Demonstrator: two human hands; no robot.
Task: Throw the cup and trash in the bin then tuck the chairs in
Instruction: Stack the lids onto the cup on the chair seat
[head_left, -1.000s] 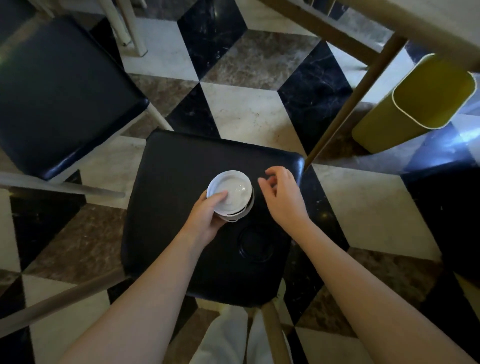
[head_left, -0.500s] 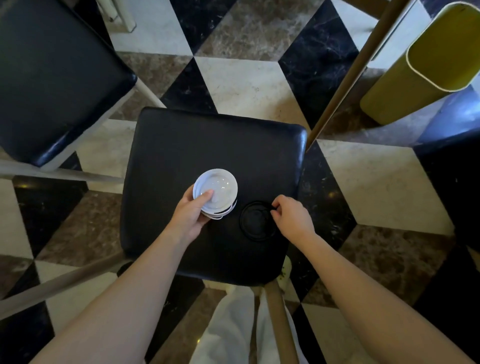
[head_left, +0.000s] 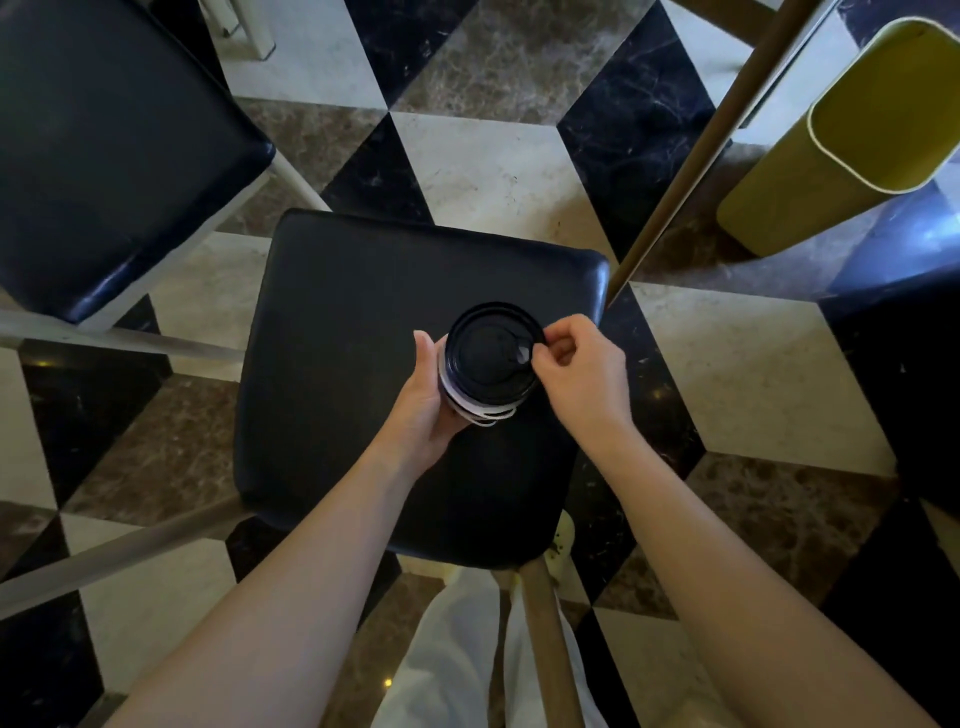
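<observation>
Black plastic lid (head_left: 491, 354) sitting on top of white paper cup (head_left: 470, 408), cup held upright above black padded chair seat (head_left: 363, 332), clear of the cushion as far as can be judged. Left hand (head_left: 423, 402) wrapped around the cup's side from the left, fingers curled under and behind the wall, closed firmly on it. Right hand (head_left: 579, 371) at the lid's right rim, thumb and forefinger pinched together on the edge, remaining fingers loosely folded; apparently pressing or seating the lid, though whether fully snapped down cannot be told. No separate trash visible.

Key relation for what comes next: yellow-green metal bin (head_left: 852, 140) standing on the chequered marble floor (head_left: 493, 171), well apart from the cup, ahead and to the right, beyond the slanted wooden table leg (head_left: 691, 171) lying between the two. Bin mouth open and facing the camera side. Right hand nearer the bin than left, yet the cup's weight carried by the left. Likely need: a handover to the right, or a reach across and around the leg. Cup's long axis vertical, lid up. Second dark chair (head_left: 104, 156) at upper left, also pulled out, not yet tucked.
</observation>
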